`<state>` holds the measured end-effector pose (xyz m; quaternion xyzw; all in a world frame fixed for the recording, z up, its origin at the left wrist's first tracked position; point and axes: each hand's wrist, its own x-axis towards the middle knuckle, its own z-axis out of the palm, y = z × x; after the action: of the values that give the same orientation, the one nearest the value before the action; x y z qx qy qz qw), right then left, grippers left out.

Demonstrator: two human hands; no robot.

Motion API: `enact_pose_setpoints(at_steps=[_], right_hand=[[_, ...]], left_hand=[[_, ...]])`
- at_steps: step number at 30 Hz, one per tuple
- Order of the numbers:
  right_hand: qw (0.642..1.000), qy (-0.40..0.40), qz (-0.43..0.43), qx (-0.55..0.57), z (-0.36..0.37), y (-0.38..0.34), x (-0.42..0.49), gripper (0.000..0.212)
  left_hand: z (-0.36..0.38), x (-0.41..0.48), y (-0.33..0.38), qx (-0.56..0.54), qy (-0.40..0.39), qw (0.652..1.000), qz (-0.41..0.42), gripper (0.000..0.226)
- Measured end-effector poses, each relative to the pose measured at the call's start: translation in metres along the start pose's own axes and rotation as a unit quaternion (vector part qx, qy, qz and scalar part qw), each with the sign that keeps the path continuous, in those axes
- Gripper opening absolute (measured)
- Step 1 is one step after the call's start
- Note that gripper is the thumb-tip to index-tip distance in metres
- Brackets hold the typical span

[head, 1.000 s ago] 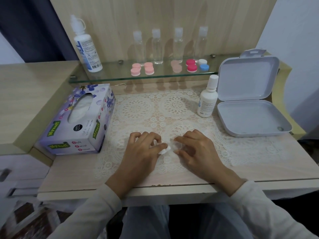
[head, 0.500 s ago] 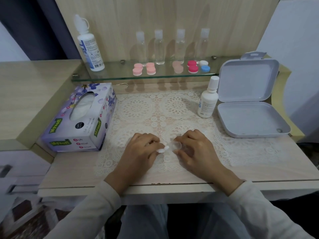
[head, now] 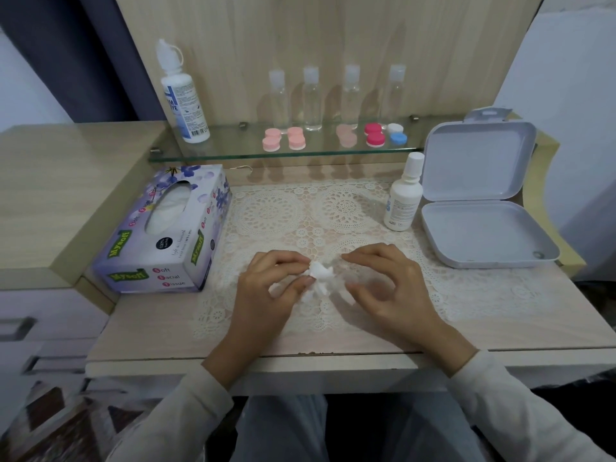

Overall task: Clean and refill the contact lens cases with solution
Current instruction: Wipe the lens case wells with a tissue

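Pink cases [head: 270, 144], wht lace mat [head: 346, 208]

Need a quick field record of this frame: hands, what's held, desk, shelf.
left hand: pinches a crumpled tissue wad over the lace mat
right hand: fingers curled beside the wad; any hold is too blurred to tell
desk left: tissue box
desk right: small white bottle upright, beside the open grey box
glass shelf: large solution bottle, four clear bottles, lens cases in pink, red, white and blue
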<state>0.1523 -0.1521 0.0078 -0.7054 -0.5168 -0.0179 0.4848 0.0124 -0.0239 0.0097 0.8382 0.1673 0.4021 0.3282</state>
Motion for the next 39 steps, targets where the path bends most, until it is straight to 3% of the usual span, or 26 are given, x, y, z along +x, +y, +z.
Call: enact_pose_setpoints(at_steps=[4, 10, 16, 20, 23, 26, 29, 34, 39], right_hand=[[0.992, -0.017, 0.007, 0.126, -0.001, -0.014, 0.002, 0.029], [0.957, -0.028, 0.118, 0.263, -0.011, -0.017, -0.006, 0.006], [0.956, -0.024, 0.187, 0.223, -0.020, -0.004, -0.018, 0.020], [0.955, 0.020, 0.215, 0.204, -0.017, 0.007, -0.008, 0.013], [0.973, 0.024, 0.183, 0.139, -0.018, 0.011, 0.001, 0.013], [0.998, 0.022, 0.059, -0.002, -0.021, 0.010, 0.008, 0.010], [0.997, -0.008, -0.037, -0.070, -0.015, 0.012, 0.007, 0.006], [0.989, -0.067, -0.073, -0.109, -0.006, 0.011, 0.000, 0.009], [0.983, -0.077, -0.098, -0.136, -0.008, 0.008, -0.001, 0.005]], left_hand=[[0.005, -0.001, 0.011, -0.045, -0.001, 0.999, -0.021, 0.020], [0.010, -0.002, 0.012, -0.060, 0.000, 0.998, -0.019, 0.019], [0.008, 0.003, -0.009, 0.047, -0.078, 0.996, -0.013, 0.040], [0.010, 0.008, -0.012, 0.128, -0.142, 0.981, -0.034, 0.065], [0.014, 0.010, -0.013, 0.161, -0.165, 0.973, -0.017, 0.071], [0.016, 0.010, -0.016, 0.162, -0.162, 0.973, -0.002, 0.067], [0.017, 0.009, -0.018, 0.148, -0.145, 0.978, 0.029, 0.054], [0.018, 0.005, -0.022, 0.140, -0.135, 0.979, 0.059, 0.042], [0.019, 0.002, -0.024, 0.124, -0.127, 0.982, 0.071, 0.038]])
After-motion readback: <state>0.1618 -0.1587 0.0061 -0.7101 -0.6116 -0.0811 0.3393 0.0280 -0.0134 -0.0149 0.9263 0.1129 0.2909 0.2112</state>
